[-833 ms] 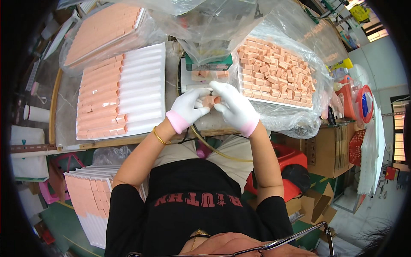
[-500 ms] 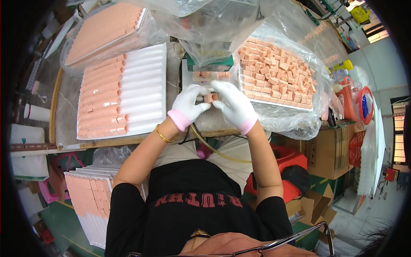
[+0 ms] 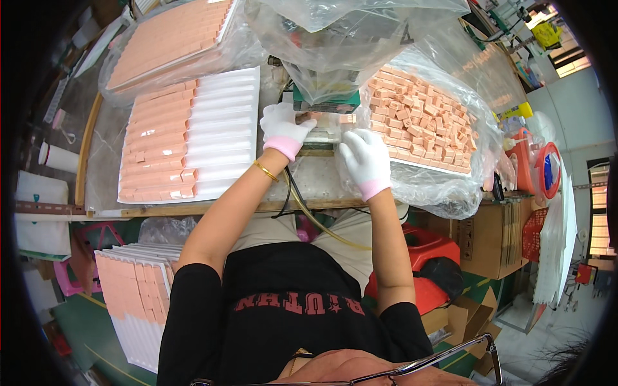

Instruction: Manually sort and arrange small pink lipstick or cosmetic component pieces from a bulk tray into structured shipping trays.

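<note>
My left hand (image 3: 286, 132), in a white glove with a pink cuff, reaches to a small metal fixture (image 3: 320, 137) below a green box-shaped machine part (image 3: 327, 103). Its thumb and fingers close on a small peach block (image 3: 302, 118), mostly hidden by the glove. My right hand (image 3: 365, 161), gloved alike, is lowered at the near left edge of a heap of loose peach blocks (image 3: 418, 116). Its fingers are curled, and what they hold, if anything, is hidden. Another peach block (image 3: 347, 119) lies by the fixture, between the hands.
At left lies a white ribbed tray (image 3: 225, 128), its left part filled with rows of peach blocks (image 3: 158, 141). A filled tray (image 3: 170, 42) in plastic stands behind. Clear plastic sheeting (image 3: 335, 32) hangs over the machine. Stacked trays (image 3: 132, 289) and a red stool (image 3: 418, 251) are below.
My hands have parted. The left has moved up to the fixture with the block; the right has dropped toward me and to the right, its fingers curling. The view has shifted slightly.
</note>
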Available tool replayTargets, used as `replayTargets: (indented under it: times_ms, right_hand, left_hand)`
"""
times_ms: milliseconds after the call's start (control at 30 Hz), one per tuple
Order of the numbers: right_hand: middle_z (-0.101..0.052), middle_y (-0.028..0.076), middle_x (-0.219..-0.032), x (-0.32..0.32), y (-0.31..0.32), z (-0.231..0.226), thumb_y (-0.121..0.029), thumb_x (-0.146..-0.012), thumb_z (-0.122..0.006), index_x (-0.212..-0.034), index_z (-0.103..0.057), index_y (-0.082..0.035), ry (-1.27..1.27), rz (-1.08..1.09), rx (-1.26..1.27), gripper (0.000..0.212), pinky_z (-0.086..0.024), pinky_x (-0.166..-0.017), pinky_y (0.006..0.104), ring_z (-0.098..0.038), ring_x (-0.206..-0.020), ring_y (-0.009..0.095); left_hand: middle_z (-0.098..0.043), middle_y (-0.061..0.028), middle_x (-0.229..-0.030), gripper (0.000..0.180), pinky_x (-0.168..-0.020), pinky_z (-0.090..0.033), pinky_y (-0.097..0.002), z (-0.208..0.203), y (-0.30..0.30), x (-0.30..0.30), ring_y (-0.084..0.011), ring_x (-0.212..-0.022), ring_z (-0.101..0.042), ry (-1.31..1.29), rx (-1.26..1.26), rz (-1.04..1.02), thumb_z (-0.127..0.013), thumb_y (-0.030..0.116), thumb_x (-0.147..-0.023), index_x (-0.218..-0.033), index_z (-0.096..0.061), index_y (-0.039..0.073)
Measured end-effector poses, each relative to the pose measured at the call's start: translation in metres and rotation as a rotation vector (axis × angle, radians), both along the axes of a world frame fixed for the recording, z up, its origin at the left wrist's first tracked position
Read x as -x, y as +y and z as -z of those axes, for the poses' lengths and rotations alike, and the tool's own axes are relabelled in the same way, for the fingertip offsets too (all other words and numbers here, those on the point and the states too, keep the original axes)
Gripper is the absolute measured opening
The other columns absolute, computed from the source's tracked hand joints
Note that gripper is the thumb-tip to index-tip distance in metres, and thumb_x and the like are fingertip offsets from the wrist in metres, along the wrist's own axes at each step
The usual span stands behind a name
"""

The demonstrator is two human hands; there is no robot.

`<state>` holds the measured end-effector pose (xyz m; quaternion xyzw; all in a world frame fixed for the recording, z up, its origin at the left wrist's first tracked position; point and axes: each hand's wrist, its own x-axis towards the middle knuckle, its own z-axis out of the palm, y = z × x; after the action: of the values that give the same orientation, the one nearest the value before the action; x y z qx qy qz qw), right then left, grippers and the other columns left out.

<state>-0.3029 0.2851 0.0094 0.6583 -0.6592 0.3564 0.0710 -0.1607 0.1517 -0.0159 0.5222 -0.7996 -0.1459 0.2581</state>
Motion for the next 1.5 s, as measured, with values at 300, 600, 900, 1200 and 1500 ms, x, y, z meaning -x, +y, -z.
replayTargets:
  times_ms: [300,600,900,1200,1500]
  right_hand:
    - [-0.063,0.014,-0.089,-0.023,0.010,0.001,-0.014,-0.082,-0.062,-0.100,-0.063,-0.005,-0.382,-0.065,-0.184,0.020,-0.048,-0.077,0.0392,-0.059,-0.086,0.032]
    - [-0.066,0.015,-0.103,-0.011,-0.042,0.031,-0.006,-0.088,-0.055,-0.120,-0.056,0.001,-0.597,0.064,-0.108,0.033,-0.050,-0.072,0.0290,-0.064,-0.079,0.016]
    - [-0.064,0.015,-0.083,-0.003,-0.060,-0.005,-0.008,-0.087,-0.049,-0.107,-0.061,0.000,-0.740,0.118,-0.480,0.025,-0.049,-0.066,0.0319,-0.063,-0.066,0.021]
    - [-0.064,0.006,-0.076,-0.047,-0.025,-0.002,-0.007,-0.091,-0.048,-0.117,-0.059,0.001,-1.105,-0.127,-0.415,0.030,-0.046,-0.060,0.0223,-0.058,-0.062,0.009]
    - [-0.063,0.009,-0.112,-0.043,0.014,-0.012,-0.016,-0.094,-0.052,-0.125,-0.054,0.002,-0.978,-0.317,-0.377,0.036,-0.041,-0.063,0.0187,-0.056,-0.076,0.007]
  left_hand:
    - [-0.062,-0.0157,-0.095,0.052,-0.083,-0.045,-0.0421,0.004,-0.004,-0.028,-0.0344,-0.093,-0.056,0.132,0.088,0.107,-0.079,0.035,-0.059,-0.098,-0.062,0.006]
    - [-0.057,-0.0152,-0.110,0.075,-0.095,-0.039,-0.0425,-0.001,-0.018,-0.006,-0.0345,-0.109,-0.047,0.067,-0.023,0.169,-0.082,0.041,-0.053,-0.113,-0.053,0.007]
    - [-0.058,-0.0136,-0.118,0.070,-0.096,-0.041,-0.0383,0.002,-0.025,0.012,-0.0292,-0.109,-0.053,0.092,0.044,0.388,-0.076,0.048,-0.065,-0.118,-0.055,0.008]
    - [-0.060,-0.0093,-0.106,0.051,-0.080,-0.051,-0.0290,-0.022,0.020,-0.045,-0.0172,-0.093,-0.061,0.487,-0.486,0.437,-0.077,0.020,-0.075,-0.115,-0.051,0.001]
    - [-0.057,-0.0030,-0.098,0.047,-0.080,-0.050,-0.0280,0.018,0.074,-0.173,-0.0103,-0.090,-0.056,0.903,-0.737,0.406,-0.075,0.006,-0.074,-0.113,-0.049,0.004]
